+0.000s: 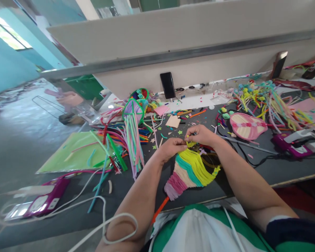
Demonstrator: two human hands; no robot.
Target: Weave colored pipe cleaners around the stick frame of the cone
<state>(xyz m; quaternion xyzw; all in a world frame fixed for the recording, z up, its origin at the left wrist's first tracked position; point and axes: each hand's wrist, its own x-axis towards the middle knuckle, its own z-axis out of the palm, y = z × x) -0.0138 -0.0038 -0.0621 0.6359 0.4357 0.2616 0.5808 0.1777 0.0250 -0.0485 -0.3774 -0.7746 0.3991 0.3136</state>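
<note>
A striped pipe-cleaner piece (190,169) in yellow, teal, cream, pink and lilac lies at the table's near edge, with an orange stem (161,206) at its narrow end. At its wide yellow end, my left hand (174,146) pinches the yellow edge with thumb and fingers. My right hand (199,135) is beside it, fingers closed on a short yellow pipe cleaner (191,144) at the same edge. The two hands nearly touch. A thin wire loop shows right of the yellow end, partly behind my right forearm.
Left are a jellyfish-like piece (133,113) with hanging strands, a green sheet (70,152) and a purple device (47,197). A phone (167,85) leans on the partition. Right are a pink oval piece (248,126), another purple device (291,145), black cords and heaped pipe cleaners (267,99).
</note>
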